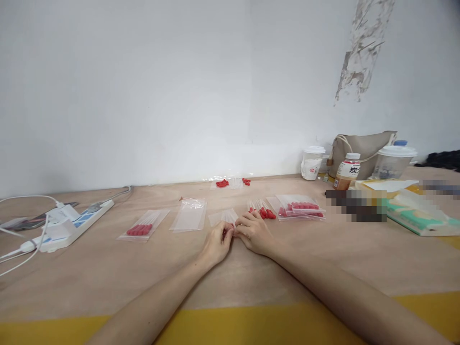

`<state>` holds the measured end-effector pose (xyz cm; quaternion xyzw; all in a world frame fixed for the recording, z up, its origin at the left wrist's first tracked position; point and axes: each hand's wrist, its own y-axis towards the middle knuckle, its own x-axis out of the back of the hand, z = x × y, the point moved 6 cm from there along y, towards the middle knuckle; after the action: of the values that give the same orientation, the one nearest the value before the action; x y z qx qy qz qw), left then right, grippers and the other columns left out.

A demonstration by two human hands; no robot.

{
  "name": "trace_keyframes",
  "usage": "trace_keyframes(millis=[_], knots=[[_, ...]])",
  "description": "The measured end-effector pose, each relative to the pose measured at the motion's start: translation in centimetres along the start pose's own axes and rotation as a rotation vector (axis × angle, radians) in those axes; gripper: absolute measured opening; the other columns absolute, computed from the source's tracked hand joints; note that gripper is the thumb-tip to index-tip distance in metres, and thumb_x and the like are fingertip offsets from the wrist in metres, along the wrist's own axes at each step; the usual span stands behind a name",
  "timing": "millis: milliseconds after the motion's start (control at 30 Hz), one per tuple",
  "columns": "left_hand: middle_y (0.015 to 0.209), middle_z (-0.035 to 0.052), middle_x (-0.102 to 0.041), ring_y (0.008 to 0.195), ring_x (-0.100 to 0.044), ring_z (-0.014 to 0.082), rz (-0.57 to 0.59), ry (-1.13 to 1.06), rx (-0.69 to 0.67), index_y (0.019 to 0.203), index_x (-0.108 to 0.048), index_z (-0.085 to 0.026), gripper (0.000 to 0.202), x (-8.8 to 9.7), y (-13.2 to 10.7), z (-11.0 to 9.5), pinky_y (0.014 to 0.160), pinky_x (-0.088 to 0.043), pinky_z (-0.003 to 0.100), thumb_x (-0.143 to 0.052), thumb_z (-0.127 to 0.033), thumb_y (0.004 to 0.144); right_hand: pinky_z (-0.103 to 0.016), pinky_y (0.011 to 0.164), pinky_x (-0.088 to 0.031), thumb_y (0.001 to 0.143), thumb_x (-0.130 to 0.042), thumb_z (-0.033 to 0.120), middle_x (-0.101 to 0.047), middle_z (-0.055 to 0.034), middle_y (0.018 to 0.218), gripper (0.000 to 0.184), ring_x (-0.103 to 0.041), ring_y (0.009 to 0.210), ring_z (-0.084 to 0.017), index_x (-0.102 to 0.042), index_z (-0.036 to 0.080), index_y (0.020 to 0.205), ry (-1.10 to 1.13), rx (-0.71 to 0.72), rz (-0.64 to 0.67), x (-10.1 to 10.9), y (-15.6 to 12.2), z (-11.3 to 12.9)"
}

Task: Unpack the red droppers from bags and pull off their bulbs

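Observation:
My left hand [217,242] pinches the near edge of a small clear plastic bag [223,216], fingers closed. White sticks show faintly inside it. Against that same edge, my right hand [256,233] meets the left one, its fingers bent and closed on the bag. Both hands cover the bag's near end. Just beyond my right hand lies a loose bunch of red-tipped white sticks [266,212]. To its right is a stack of bags filled with red-tipped sticks [300,207]. Left of my hands are a flat bag without sticks [189,214] and a filled bag [144,225].
A clear bag with red pieces [230,183] lies by the wall. A power strip [77,225] with cables stands left. At the right are a paper cup [313,163], a bottle [348,171], a grey bag [362,149], a lidded plastic cup [393,163] and a tissue pack [419,216].

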<state>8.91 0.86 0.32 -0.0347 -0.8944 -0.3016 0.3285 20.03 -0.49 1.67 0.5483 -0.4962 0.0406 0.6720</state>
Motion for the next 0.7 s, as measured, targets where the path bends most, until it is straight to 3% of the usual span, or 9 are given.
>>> trace_keyframes(millis=[167, 300, 400, 567, 633, 700], knots=[[0.075, 0.0038, -0.059, 0.072, -0.056, 0.0159, -0.087, 0.059, 0.047, 0.074, -0.051, -0.017, 0.018, 0.6, -0.1, 0.3, 0.066, -0.044, 0.028, -0.039, -0.026, 0.084, -0.032, 0.074, -0.032, 0.079, -0.052, 0.017, -0.054, -0.0047, 0.101, 0.01, -0.047, 0.087, -0.016, -0.06, 0.02, 0.073, 0.085, -0.002, 0.004, -0.3, -0.4, 0.1], [0.084, 0.0048, -0.061, 0.094, -0.055, 0.0188, -0.115, 0.049, -0.006, 0.077, -0.054, -0.018, 0.021, 1.7, 0.4, 0.2, 0.081, -0.042, 0.031, -0.04, -0.031, 0.085, -0.028, 0.077, -0.041, 0.077, -0.051, 0.013, -0.044, -0.0073, 0.116, 0.01, -0.05, 0.09, -0.013, -0.058, 0.018, 0.073, 0.34, -0.096, 0.029, -0.4, -1.2, -1.3], [0.103, 0.0051, -0.06, 0.113, -0.045, 0.0186, 0.032, 0.02, -0.083, 0.093, -0.057, -0.019, 0.029, 2.2, 0.9, 0.5, 0.095, -0.035, 0.032, -0.033, -0.034, 0.089, -0.026, 0.082, -0.042, 0.077, -0.053, 0.014, -0.044, -0.0062, 0.116, 0.008, -0.05, 0.099, -0.013, -0.057, 0.017, 0.071, 0.534, -0.122, 0.14, 0.1, -1.8, -2.1], [0.129, 0.0031, -0.045, 0.128, -0.026, 0.0196, 0.457, 0.149, -0.217, 0.123, -0.044, -0.023, 0.041, 1.5, 0.6, 1.0, 0.105, -0.023, 0.037, -0.034, -0.041, 0.088, -0.029, 0.086, -0.04, 0.072, -0.059, 0.017, -0.053, -0.0054, 0.104, 0.003, -0.046, 0.108, -0.017, -0.061, 0.018, 0.07, 0.665, -0.114, 0.282, 1.5, -2.2, -2.8], [0.131, 0.0049, -0.041, 0.127, -0.027, 0.0212, 0.521, 0.2, -0.241, 0.126, -0.041, -0.023, 0.046, 1.3, 0.3, 0.8, 0.103, -0.025, 0.037, -0.04, -0.045, 0.085, -0.03, 0.085, -0.04, 0.071, -0.058, 0.017, -0.052, -0.0058, 0.105, 0.005, -0.05, 0.1, -0.017, -0.063, 0.018, 0.072, 0.629, -0.163, 0.267, 1.8, -2.2, -3.3], [0.128, 0.008, -0.042, 0.12, -0.036, 0.0229, 0.515, 0.236, -0.25, 0.124, -0.042, -0.023, 0.051, 1.3, 0.1, 0.5, 0.099, -0.031, 0.036, -0.046, -0.049, 0.08, -0.03, 0.081, -0.04, 0.073, -0.056, 0.019, -0.053, -0.0062, 0.099, 0.009, -0.052, 0.09, -0.015, -0.064, 0.017, 0.071, 0.538, -0.253, 0.214, 1.9, -2.1, -3.8]])
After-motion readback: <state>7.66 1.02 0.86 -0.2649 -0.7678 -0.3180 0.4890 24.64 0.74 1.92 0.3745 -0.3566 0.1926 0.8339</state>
